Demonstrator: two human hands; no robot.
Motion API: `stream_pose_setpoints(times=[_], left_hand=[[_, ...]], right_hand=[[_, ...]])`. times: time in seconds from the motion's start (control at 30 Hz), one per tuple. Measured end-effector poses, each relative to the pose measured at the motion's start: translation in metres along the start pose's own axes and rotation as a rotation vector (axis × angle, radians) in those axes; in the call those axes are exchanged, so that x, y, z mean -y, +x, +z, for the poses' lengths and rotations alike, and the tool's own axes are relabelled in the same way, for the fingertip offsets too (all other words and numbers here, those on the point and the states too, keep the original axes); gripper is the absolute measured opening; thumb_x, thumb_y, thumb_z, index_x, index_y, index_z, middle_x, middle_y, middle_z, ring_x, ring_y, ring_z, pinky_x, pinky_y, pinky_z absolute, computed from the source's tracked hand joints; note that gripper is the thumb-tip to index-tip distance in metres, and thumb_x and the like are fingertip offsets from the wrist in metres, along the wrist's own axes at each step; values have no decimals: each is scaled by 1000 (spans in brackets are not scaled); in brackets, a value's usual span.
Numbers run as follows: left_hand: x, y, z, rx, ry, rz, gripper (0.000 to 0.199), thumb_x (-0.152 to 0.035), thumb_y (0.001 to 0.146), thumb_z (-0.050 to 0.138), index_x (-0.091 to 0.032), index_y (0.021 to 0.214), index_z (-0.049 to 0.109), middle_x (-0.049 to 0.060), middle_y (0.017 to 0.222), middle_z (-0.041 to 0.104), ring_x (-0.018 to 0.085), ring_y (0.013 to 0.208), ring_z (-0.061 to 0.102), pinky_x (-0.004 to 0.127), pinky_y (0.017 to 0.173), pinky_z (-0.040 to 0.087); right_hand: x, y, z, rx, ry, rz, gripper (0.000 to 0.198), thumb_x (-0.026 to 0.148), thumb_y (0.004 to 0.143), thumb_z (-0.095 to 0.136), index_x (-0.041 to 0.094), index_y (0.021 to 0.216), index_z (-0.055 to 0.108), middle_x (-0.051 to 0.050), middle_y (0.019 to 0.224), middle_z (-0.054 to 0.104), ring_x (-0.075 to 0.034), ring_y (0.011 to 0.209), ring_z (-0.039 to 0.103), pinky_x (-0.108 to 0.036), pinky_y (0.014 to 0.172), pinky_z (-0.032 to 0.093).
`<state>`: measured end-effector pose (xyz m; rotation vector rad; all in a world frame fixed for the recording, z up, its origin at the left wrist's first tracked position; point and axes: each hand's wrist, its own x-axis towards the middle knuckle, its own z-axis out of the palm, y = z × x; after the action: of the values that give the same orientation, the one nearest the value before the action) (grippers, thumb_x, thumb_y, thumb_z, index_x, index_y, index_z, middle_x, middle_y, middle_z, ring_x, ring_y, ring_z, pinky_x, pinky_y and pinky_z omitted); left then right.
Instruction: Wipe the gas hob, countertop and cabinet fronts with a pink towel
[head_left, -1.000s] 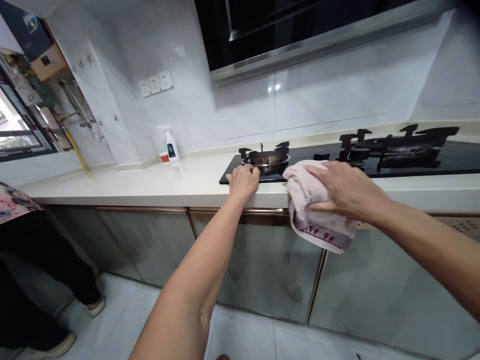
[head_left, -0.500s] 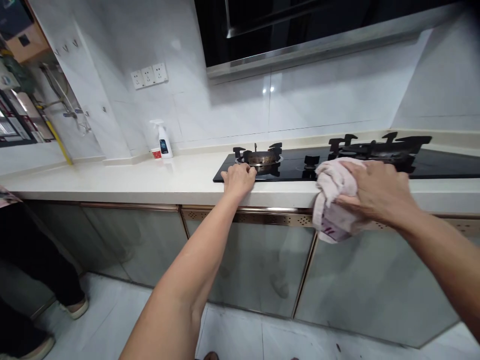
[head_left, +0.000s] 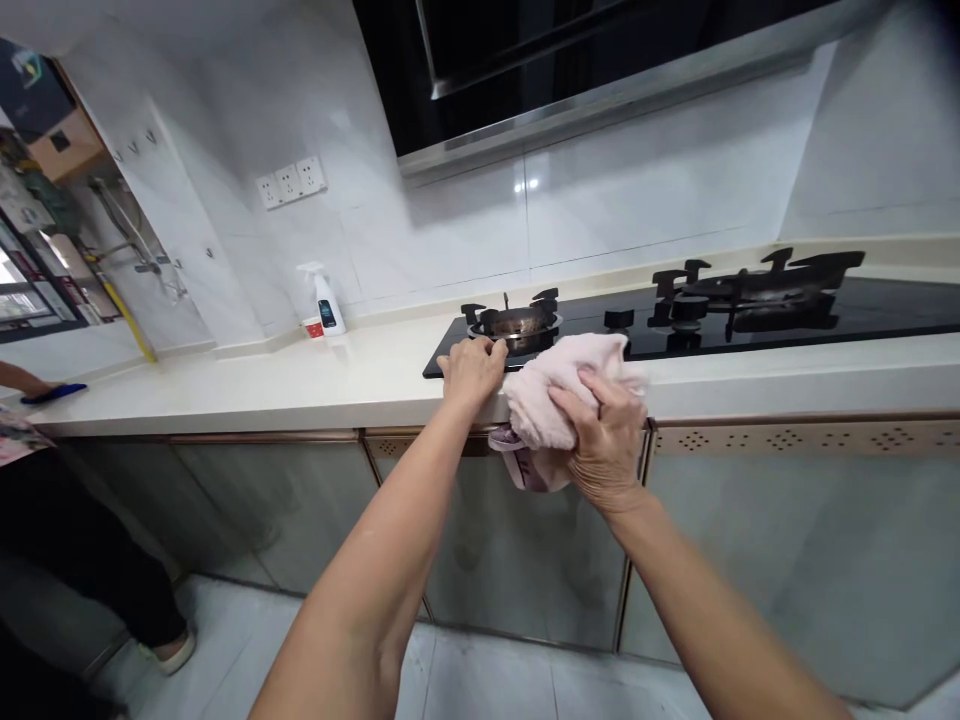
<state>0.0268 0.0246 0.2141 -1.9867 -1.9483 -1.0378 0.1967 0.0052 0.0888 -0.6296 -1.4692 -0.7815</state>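
My right hand (head_left: 611, 440) is closed on a bunched pale pink cloth (head_left: 551, 395) with a darker purple patch on its lower part. The cloth lies over the front edge of the white countertop (head_left: 360, 385), by the black glass gas stove (head_left: 574, 340), and partly hangs down in front. Just left of the cloth, my left hand (head_left: 472, 370) rests on the stove's front left corner, its fingers bent downward and their tips partly hidden; no object shows in it. The left burner (head_left: 516, 322) sits just beyond this hand.
A spray bottle (head_left: 328, 303) and a small red-and-white cup (head_left: 313, 327) stand against the wall. Overhead juts a black range hood (head_left: 570, 60). At far left, another person's hand (head_left: 37, 386) is on a blue cloth (head_left: 56, 393). Glass-fronted cabinets (head_left: 517, 560) line the counter's underside.
My right hand has moved left along the counter edge with the cloth, close to my left hand, which stays at the stove corner. Another person's hand with a blue cloth has come into view.
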Motion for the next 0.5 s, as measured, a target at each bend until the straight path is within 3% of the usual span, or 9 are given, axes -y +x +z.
stream_pose_setpoints(times=[0.1, 0.17, 0.43, 0.5], left_hand=[[1, 1, 3, -13, -5, 19, 41, -42, 98, 41, -24, 97, 78, 10, 110, 77, 32, 114, 64, 49, 100, 40], [1, 1, 4, -15, -5, 33, 40, -42, 99, 42, -24, 97, 78, 10, 109, 77, 32, 112, 64, 49, 100, 40], [-6, -13, 7, -124, 135, 224, 38, -41, 103, 43, -23, 98, 76, 9, 109, 75, 27, 110, 63, 45, 99, 37], [-3, -25, 12, -162, 206, 316, 40, -42, 104, 42, -23, 97, 76, 9, 105, 75, 26, 103, 65, 42, 95, 38]], right_hand=[[-15, -34, -6, -79, -31, -56, 34, 16, 82, 68, 28, 113, 57, -8, 121, 52, -25, 106, 54, -38, 84, 46], [-22, -55, -10, -81, -61, -11, 33, 15, 80, 69, 26, 106, 54, -9, 116, 49, -23, 100, 53, -37, 80, 46], [3, -114, 10, -109, -66, 361, 38, 27, 80, 68, 22, 110, 47, -10, 112, 45, -29, 106, 53, -45, 83, 51], [9, -124, 17, -43, -30, 467, 37, 31, 79, 67, 19, 109, 49, -12, 112, 45, -33, 108, 54, -47, 81, 52]])
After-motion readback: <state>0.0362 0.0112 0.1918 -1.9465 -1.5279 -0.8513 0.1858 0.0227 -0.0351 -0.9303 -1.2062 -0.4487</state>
